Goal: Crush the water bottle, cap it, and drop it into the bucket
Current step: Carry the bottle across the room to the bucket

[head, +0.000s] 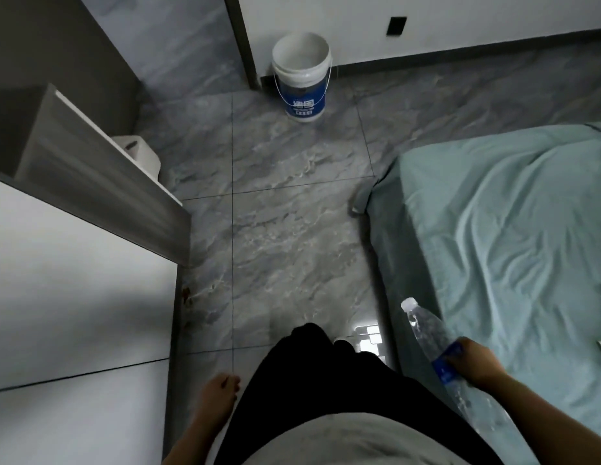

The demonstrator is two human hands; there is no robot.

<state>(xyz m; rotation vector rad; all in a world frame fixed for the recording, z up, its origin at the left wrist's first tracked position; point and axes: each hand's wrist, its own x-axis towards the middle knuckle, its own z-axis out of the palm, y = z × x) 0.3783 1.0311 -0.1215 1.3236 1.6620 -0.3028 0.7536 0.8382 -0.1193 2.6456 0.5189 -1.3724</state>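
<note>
A clear plastic water bottle with a blue label and a white cap on its neck is in my right hand, at the lower right beside the bed. The hand grips it around the label, and the neck points forward and up. The bottle looks full-shaped, not flattened. My left hand hangs at the lower left next to my leg, fingers loosely curled with nothing in them. A white bucket with a blue label and a wire handle stands open on the floor far ahead, against the wall.
A bed with a green sheet fills the right side. A white and grey cabinet lines the left, with a paper roll behind it. Grey marble floor tiles run between them toward the bucket. My dark trousers show at the bottom.
</note>
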